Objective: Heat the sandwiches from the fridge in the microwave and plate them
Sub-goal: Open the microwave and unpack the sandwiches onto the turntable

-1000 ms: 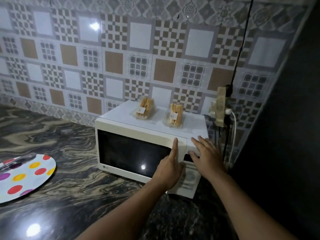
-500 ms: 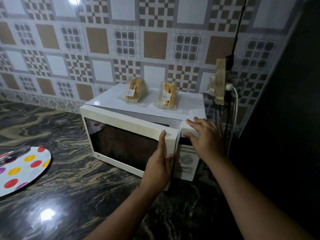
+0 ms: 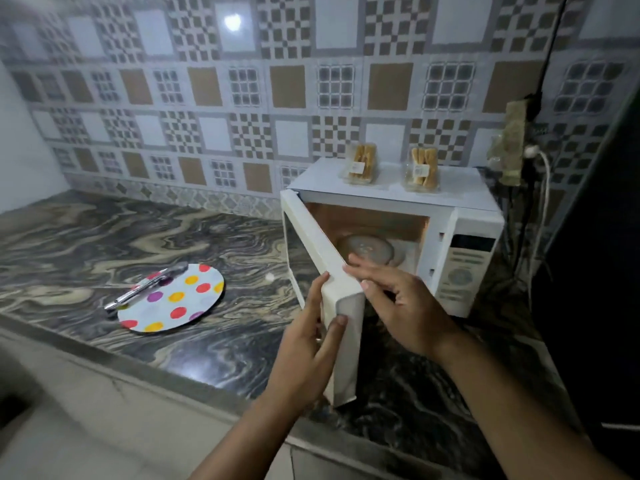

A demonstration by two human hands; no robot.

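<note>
Door swung wide; both hands apparently grip it.

From my end the microwave is plain white with a dark display strip on its panel, and inside I see a warm coppery-orange glow. The two sandwich packs on top of it look golden tan with small white labels. Left of the microwave, the plate is white with red, yellow, orange and purple polka dots. The counter under it is dark marble with beige swirls. The wall tiles behind it mix white, brown and grey checkers.
</note>
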